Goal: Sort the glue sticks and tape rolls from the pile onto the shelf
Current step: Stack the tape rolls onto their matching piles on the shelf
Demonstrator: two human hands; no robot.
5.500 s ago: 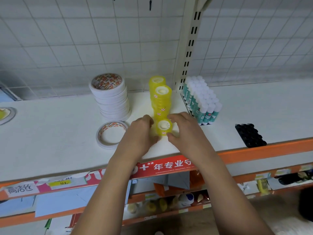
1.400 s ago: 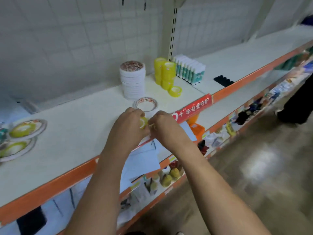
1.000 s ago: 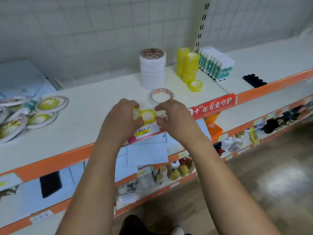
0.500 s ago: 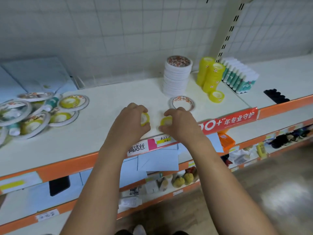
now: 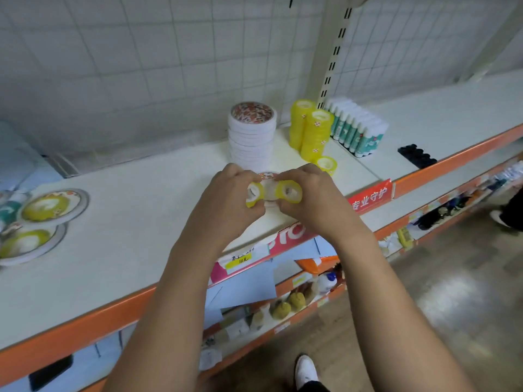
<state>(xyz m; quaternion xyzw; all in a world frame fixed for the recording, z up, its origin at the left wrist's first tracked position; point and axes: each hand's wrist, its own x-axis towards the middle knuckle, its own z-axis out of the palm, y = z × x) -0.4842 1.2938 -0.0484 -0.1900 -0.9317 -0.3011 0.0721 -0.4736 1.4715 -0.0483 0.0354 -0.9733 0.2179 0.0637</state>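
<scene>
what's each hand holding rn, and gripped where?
Two yellow tape rolls: left hand pinches the left roll, right hand the right roll, each across its outer rim.

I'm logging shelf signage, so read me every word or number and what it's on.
"专业守护": red strip on the shelf edge.
"10元", roughly: yellow price tag; the handwriting above it is blurred.
Print on the glue sticks and white tape stack: too small to read.

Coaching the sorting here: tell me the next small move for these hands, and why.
Left hand grips the left roll, right hand the right roll, both yellow; probably carry them right and set one on the matching lone roll beside the yellow stacks.
</scene>
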